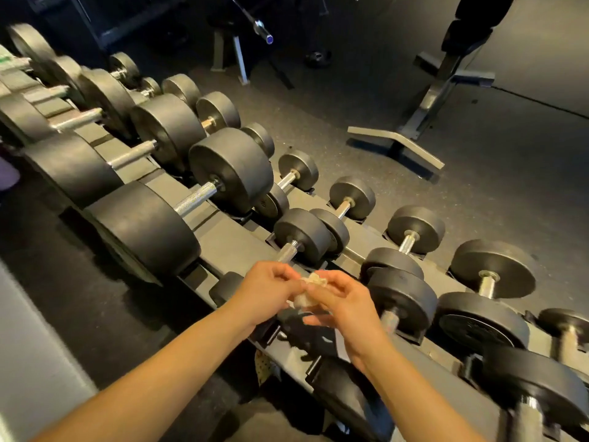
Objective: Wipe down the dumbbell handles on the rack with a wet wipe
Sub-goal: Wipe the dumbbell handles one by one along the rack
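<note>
Now readying the crumpled wet wipe [309, 291], pinched between left hand [266, 290] and right hand [345, 303]. Next, likely: wrapping it round the nearest dumbbell handle [287, 251] on the rack [230, 239].

The left hand [267, 290] and right hand [345, 306] hide most of the wet wipe [304, 299]; far-left dumbbells [30, 39] are blurred

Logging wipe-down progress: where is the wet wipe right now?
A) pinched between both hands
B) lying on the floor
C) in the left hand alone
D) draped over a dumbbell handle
A: the crumpled wipe is pinched between the fingers of the left hand and the right hand, over the rack.
</note>
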The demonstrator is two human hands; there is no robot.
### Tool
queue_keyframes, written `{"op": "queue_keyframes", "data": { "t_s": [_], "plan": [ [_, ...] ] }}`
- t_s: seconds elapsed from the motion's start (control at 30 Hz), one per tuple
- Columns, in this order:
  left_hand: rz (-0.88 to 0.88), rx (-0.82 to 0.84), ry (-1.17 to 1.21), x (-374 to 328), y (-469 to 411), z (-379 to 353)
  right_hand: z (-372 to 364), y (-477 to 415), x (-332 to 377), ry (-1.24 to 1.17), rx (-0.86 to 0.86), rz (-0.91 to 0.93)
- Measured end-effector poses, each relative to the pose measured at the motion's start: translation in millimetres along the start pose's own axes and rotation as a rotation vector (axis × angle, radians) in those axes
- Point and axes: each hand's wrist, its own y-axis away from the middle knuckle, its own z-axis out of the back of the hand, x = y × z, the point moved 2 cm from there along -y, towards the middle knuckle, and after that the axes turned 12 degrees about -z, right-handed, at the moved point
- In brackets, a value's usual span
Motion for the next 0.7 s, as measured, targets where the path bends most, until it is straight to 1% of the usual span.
{"op": "queue_keyframes", "data": {
  "t_s": [0.1,0.13,0.17,0.23,0.27,0.3,0.37,0.43,0.53,0.63,0.7],
  "plan": [
    [-0.091,0.106,-0.105,-2.3,-8.6,30.2,-22.0,-14.4,4.5,0.045,-0.01,0.047],
    [-0.116,0.109,-0.145,-1.2,-11.2,42.6,-25.7,-20.4,6.9,0.053,-0.033,0.05],
    [-0.14,0.077,-0.22,2.4,-14.9,56.0,-27.5,-26.1,9.1,0.074,-0.07,0.054],
    [-0.179,-0.051,-0.435,12.6,-20.0,80.5,-26.0,-36.7,10.0,0.183,-0.173,0.09],
    [-0.182,-0.118,-0.492,18.7,-20.4,89.2,-25.9,-41.6,8.8,0.263,-0.204,0.134],
    [-0.167,-0.168,-0.494,26.3,-20.2,94.3,-27.7,-46.3,6.6,0.353,-0.209,0.188],
    [-0.087,-0.207,-0.403,45.6,-17.3,93.8,-37.1,-56.5,-2.5,0.537,-0.145,0.297],
    [-0.014,-0.198,-0.329,64.4,-12.6,83.0,-49.6,-66.4,-12.3,0.69,0.006,0.376],
    [0.004,-0.251,-0.288,79.4,-6.2,66.4,-56.3,-76.1,-11.7,0.822,0.207,0.476],
    [-0.009,-0.28,-0.338,77.7,-6.5,63.3,-53.8,-81.8,-6.8,1.104,0.279,0.716],
    [-0.017,-0.247,-0.38,75.3,-7.4,64.4,-50.9,-87.9,-6.7,1.303,0.232,0.839]
  ]
}}
